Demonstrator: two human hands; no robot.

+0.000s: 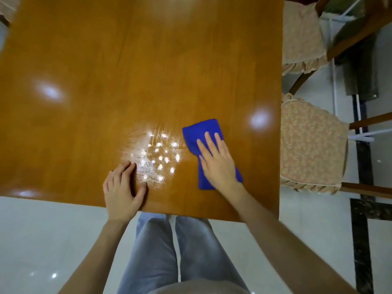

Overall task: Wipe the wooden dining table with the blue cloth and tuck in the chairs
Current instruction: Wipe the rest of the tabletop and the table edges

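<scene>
The wooden dining table [127,71] fills most of the view, glossy and orange-brown. Near its front edge lies a wet, streaky patch [154,158] that glints with light. The blue cloth [201,130] lies flat on the table just right of that patch. My right hand [218,162] presses down on the cloth with fingers spread. My left hand [123,192] rests on the table at the patch's left side, fingers slightly curled, holding nothing. Two chairs with beige patterned cushions stand at the table's right side, one near [311,145] and one farther back [301,35].
White glossy floor tiles [42,240] lie below the table's front edge, with a dark stone strip [362,230] on the right. My legs in grey trousers [169,251] stand against the front edge. A corner of another cushion [6,5] shows at top left.
</scene>
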